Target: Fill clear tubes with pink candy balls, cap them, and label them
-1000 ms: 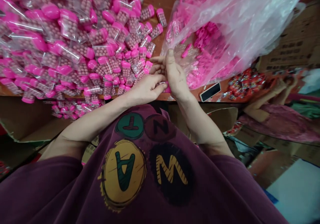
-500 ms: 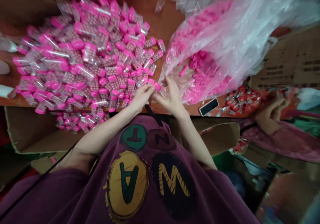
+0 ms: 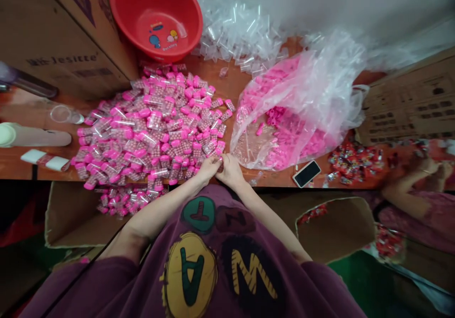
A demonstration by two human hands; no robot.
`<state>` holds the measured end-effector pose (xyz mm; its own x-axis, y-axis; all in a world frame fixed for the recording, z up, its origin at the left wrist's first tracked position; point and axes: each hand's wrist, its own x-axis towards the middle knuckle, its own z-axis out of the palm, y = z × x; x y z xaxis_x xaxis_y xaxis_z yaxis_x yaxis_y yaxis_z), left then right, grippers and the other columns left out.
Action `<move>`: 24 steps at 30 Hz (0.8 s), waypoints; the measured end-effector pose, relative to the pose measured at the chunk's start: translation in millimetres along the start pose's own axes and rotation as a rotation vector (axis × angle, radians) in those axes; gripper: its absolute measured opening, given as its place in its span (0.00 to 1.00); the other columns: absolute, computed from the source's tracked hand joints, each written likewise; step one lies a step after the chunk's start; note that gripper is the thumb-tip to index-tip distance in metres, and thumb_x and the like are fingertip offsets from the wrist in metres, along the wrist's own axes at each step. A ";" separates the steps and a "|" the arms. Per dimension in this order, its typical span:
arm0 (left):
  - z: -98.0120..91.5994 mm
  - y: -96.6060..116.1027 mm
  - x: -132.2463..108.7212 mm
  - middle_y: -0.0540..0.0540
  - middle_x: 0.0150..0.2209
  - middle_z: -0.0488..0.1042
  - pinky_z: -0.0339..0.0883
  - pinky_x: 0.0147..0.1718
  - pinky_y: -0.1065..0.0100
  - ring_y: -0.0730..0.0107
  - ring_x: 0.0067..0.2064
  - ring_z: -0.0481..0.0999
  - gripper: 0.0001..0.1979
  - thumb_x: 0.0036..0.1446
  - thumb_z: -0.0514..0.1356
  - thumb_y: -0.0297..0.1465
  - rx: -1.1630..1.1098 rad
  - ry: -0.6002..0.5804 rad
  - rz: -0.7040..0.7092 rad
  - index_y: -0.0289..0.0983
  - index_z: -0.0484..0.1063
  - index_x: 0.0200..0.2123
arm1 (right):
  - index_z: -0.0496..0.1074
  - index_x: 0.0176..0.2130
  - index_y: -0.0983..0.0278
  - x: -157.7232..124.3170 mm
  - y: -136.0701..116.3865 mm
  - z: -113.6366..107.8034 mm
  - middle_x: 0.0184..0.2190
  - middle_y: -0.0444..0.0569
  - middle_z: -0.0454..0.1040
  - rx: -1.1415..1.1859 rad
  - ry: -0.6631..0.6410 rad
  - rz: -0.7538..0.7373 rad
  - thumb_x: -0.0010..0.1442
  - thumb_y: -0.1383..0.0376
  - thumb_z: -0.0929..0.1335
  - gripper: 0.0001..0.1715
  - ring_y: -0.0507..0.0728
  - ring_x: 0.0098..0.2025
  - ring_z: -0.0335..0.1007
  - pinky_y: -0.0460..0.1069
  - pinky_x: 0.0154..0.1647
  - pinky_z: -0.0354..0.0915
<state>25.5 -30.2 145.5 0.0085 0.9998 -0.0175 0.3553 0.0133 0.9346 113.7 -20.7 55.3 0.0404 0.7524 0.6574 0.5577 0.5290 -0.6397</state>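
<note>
My left hand point(image 3: 209, 169) and my right hand point(image 3: 231, 171) meet at the table's front edge, fingers curled and pressed together. Whatever sits between the fingertips is mostly hidden, too small to name. Just left and beyond lies a big heap of small clear bottles with pink caps point(image 3: 156, 133), filled with small pinkish balls. To the right, a clear plastic bag point(image 3: 313, 90) lies open, holding many small pink plastic pieces point(image 3: 284, 149). Its near-left edge is close to my right hand.
A red basin point(image 3: 156, 17) and a heap of clear empty tubes point(image 3: 238, 33) stand behind. Cardboard boxes point(image 3: 71, 38) flank the table. A phone point(image 3: 306, 174) and red wrapped packets point(image 3: 355, 161) lie right, near another person's arm point(image 3: 408, 190). More bottles fill a carton below point(image 3: 67, 228).
The view has tilted up, bringing in the basin and the left box. My right hand's fingers, spread before, are now curled in against my left hand.
</note>
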 end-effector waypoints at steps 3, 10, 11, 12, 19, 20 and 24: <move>-7.8 -1.9 7.8 0.46 0.32 0.78 0.68 0.45 0.67 0.68 0.36 0.76 0.04 0.59 0.64 0.21 0.018 0.114 0.032 0.34 0.76 0.33 | 0.73 0.54 0.75 22.5 12.1 2.3 0.46 0.67 0.77 0.013 0.025 0.038 0.59 0.62 0.70 0.27 0.71 0.50 0.74 0.65 0.55 0.72; -37.1 -5.9 2.0 0.48 0.30 0.77 0.66 0.43 0.68 0.69 0.34 0.73 0.04 0.56 0.64 0.21 0.068 0.150 0.015 0.34 0.77 0.31 | 0.45 0.75 0.73 149.2 21.5 -24.0 0.76 0.71 0.51 0.192 0.295 0.071 0.64 0.42 0.70 0.61 0.71 0.78 0.48 0.70 0.78 0.52; -40.0 -8.5 1.0 0.48 0.29 0.76 0.66 0.42 0.69 0.70 0.32 0.72 0.04 0.55 0.63 0.21 0.084 0.131 -0.004 0.34 0.76 0.30 | 0.45 0.75 0.73 158.6 15.5 -24.6 0.77 0.71 0.49 0.182 0.325 0.091 0.65 0.41 0.69 0.60 0.70 0.79 0.45 0.69 0.78 0.51; -42.0 -11.3 0.8 0.49 0.29 0.75 0.65 0.40 0.69 0.70 0.31 0.71 0.04 0.55 0.63 0.21 0.102 0.114 -0.021 0.34 0.76 0.30 | 0.47 0.75 0.74 162.9 9.0 -22.5 0.77 0.71 0.50 0.172 0.351 0.105 0.67 0.42 0.67 0.57 0.70 0.80 0.44 0.68 0.79 0.51; -34.8 -16.3 -1.6 0.49 0.29 0.77 0.65 0.36 0.71 0.72 0.30 0.71 0.08 0.52 0.59 0.18 0.208 -0.024 -0.075 0.35 0.75 0.33 | 0.78 0.55 0.63 53.8 -16.4 24.1 0.52 0.57 0.83 0.270 0.131 0.049 0.72 0.57 0.65 0.20 0.61 0.58 0.78 0.58 0.67 0.70; -32.2 -12.6 -2.3 0.49 0.30 0.77 0.66 0.36 0.70 0.72 0.30 0.72 0.09 0.51 0.60 0.18 0.209 -0.033 -0.072 0.35 0.75 0.33 | 0.80 0.51 0.62 25.3 -14.3 23.8 0.48 0.57 0.84 0.257 0.156 0.114 0.70 0.57 0.65 0.19 0.61 0.55 0.80 0.58 0.64 0.72; -14.4 22.0 16.8 0.48 0.25 0.76 0.67 0.33 0.69 0.71 0.26 0.72 0.06 0.51 0.62 0.19 0.160 -0.020 -0.003 0.34 0.75 0.30 | 0.79 0.37 0.62 -76.8 14.9 -0.8 0.37 0.64 0.84 0.195 0.349 0.329 0.72 0.48 0.52 0.36 0.68 0.40 0.83 0.64 0.43 0.80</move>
<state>20.1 -12.9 170.9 0.0252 0.9993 -0.0283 0.4997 0.0119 0.8661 119.6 -70.9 -4.5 0.4806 0.7328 0.4817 0.3057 0.3748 -0.8752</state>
